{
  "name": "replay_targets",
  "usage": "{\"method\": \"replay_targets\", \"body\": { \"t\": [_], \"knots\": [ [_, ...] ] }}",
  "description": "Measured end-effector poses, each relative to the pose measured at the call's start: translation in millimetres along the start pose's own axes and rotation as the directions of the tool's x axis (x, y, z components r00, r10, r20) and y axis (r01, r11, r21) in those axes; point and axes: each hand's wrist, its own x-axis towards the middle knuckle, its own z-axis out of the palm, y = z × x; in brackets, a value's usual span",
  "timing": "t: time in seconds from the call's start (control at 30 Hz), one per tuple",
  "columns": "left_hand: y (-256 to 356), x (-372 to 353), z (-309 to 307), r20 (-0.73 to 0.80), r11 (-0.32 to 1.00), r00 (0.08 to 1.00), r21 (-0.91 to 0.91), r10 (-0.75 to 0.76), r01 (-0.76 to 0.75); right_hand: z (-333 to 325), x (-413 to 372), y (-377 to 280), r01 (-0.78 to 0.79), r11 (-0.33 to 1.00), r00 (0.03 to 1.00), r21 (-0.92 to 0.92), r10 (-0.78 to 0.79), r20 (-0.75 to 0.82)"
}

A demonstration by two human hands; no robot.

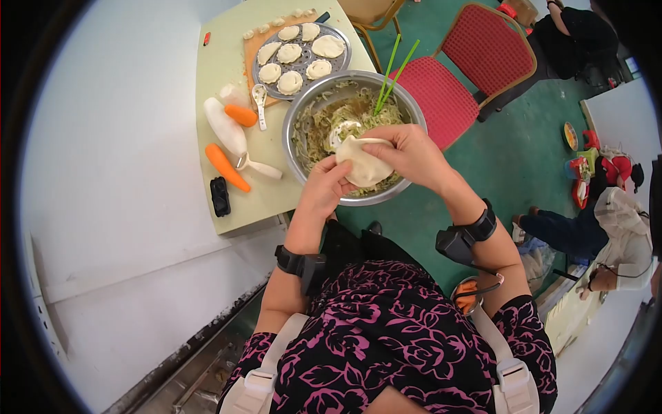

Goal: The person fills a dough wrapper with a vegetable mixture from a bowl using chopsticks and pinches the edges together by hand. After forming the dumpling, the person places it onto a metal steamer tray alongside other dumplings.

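Note:
Both my hands hold a round, pale dough wrapper (363, 168) over a large metal bowl (292, 148). My left hand (325, 186) pinches its left edge between thumb and fingers. On the right edge, the thumb and fingers of my right hand (408, 153) are closed. The wrapper is slightly gathered at the top. Shredded greenish filling (314, 129) lies in the bowl, with a white object (343, 131) in it partly hidden by the wrapper. A pair of green chopsticks (394, 77) leans on the bowl's far right side.
Behind the bowl, a perforated metal tray (304, 64) bears several filled dumplings (289, 83) on a wooden board (249, 52). To the left lie a white spoon (260, 105), a white radish (225, 127), carrots (227, 168), a peeler (261, 168) and a black object (220, 196). Red chairs (491, 48) stand right.

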Motion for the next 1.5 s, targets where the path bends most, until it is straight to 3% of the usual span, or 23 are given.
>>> {"method": "replay_targets", "body": {
  "t": [0.07, 0.17, 0.2, 0.23, 0.3, 0.33, 0.43, 0.47, 0.53, 0.63, 0.77, 0.87, 0.97, 1.0, 1.1, 1.2, 1.3, 1.37, 1.43, 1.5],
  "knots": [
    [-11, -8, -10, 0.25, 0.971, 0.948, -0.185, 0.195, -0.151, 3, -10, -16, 0.078, 0.995, 0.996, -0.065, -0.074, 0.057],
    [-36, -4, -17, 0.286, 0.879, 0.938, -0.476, 0.194, -0.037, 15, -18, -28, -0.055, 0.993, 0.948, 0.104, 0.019, 0.317],
    [-39, -5, -14, 0.362, 0.847, 0.918, -0.528, 0.162, 0.059, 21, -16, -17, -0.018, 0.993, 0.931, 0.118, -0.027, 0.364],
    [-42, -6, -11, 0.434, 0.81, 0.892, -0.564, 0.127, 0.159, 23, -16, -10, -0.011, 1.0, 0.939, -0.022, 0.018, 0.342],
    [-55, -12, -1, 0.357, 0.768, 0.93, -0.619, 0.093, 0.161, 26, -17, 1, -0.009, 0.953, 0.953, -0.302, 0.1, 0.287],
    [-56, -20, 4, 0.289, 0.822, 0.953, -0.563, 0.093, 0.091, 30, -19, 13, 0.016, 0.939, 0.978, -0.345, 0.056, 0.199],
    [-57, -36, 15, 0.071, 0.846, 0.994, -0.522, -0.082, 0.107, 29, -24, 21, -0.189, 0.911, 0.954, -0.366, 0.258, 0.149],
    [-58, -42, 18, 0.091, 0.798, 0.993, -0.592, -0.072, 0.112, 30, -26, 26, -0.14, 0.9, 0.968, -0.414, 0.211, 0.133],
    [-61, -42, 14, 0.056, 0.851, 0.987, -0.502, -0.151, 0.158, 33, -27, 40, -0.041, 0.86, 0.988, -0.508, 0.11, 0.107],
    [-61, -39, -2, -0.004, 0.846, 0.982, -0.508, -0.19, 0.161, 18, -35, 51, -0.28, 0.909, 0.955, -0.309, 0.233, -0.182],
    [-49, -44, -33, -0.221, 0.907, 0.972, -0.421, -0.076, -0.025, -26, -69, 134, -0.361, 0.931, 0.688, -0.063, 0.22, -0.691],
    [-33, -48, -49, -0.464, 0.908, 0.879, -0.405, -0.109, -0.102, -19, -88, 173, -0.477, 0.758, 0.514, 0.444, 0.651, -0.559],
    [-21, -43, -53, -0.573, 0.917, 0.814, -0.367, -0.092, -0.154, 0, -82, 183, -0.316, 0.555, 0.599, 0.77, 0.745, -0.292],
    [-17, -42, -53, -0.57, 0.909, 0.818, -0.378, -0.079, -0.175, 4, -76, 177, -0.22, 0.628, 0.617, 0.747, 0.683, -0.392],
    [-9, -41, -47, -0.574, 0.941, 0.818, -0.291, -0.03, -0.17, 8, -67, 178, -0.114, 0.675, 0.644, 0.729, 0.609, -0.463],
    [-10, -37, -53, -0.467, 0.923, 0.884, -0.349, -0.023, -0.161, 7, -47, 149, 0.078, 0.683, 0.641, 0.726, 0.523, -0.561],
    [-12, -38, -51, -0.428, 0.928, 0.904, -0.341, -0.014, -0.148, 11, -15, 114, 0.121, 0.733, 0.708, 0.669, 0.409, -0.576],
    [-14, -37, -51, -0.38, 0.911, 0.925, -0.388, -0.02, -0.14, 23, 7, 101, 0.11, 0.874, 0.771, 0.473, 0.225, -0.595],
    [-16, -38, -54, -0.293, 0.857, 0.955, -0.5, -0.031, -0.126, 44, 27, 104, 0.165, 0.929, 0.822, 0.333, 0.057, -0.566],
    [-16, -40, -51, -0.308, 0.872, 0.951, -0.461, 0.013, -0.161, 60, 37, 101, 0.08, 0.96, 0.853, 0.269, 0.073, -0.516]
  ]
}}
